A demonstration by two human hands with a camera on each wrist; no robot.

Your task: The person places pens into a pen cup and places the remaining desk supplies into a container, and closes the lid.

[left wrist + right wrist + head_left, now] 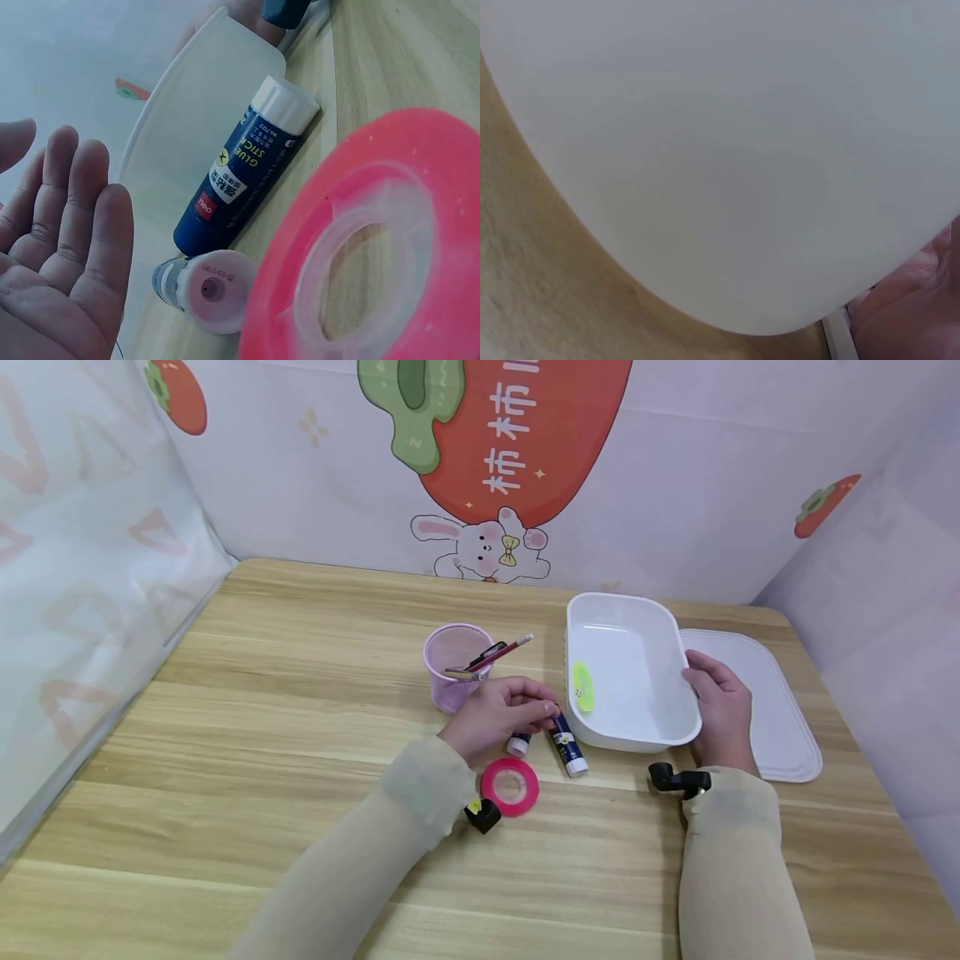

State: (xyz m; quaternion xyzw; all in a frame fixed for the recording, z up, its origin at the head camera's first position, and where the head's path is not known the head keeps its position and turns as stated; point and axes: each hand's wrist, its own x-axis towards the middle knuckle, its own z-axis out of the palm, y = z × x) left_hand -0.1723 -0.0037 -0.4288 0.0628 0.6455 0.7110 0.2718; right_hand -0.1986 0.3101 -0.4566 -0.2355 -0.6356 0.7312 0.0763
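My left hand (495,717) hovers by a blue glue stick (566,745) with a white cap, left of the white plastic container (622,672). In the left wrist view the fingers (97,240) are loosely bent and apart from the glue stick. A second glue stick (518,744) lies close by, partly hidden under the hand in the head view. Nearer to me is a pink roll of tape (530,789). My right hand (723,714) grips the container's right side, thumb at the rim. The container's wall fills most of the right wrist view.
A pink mesh pen cup (450,692) holding a pencil (502,652) and other slim items stands behind my left hand. The white lid (780,714) lies flat on the wooden table (262,735), right of the container. A printed cloth (300,485) hangs behind the table.
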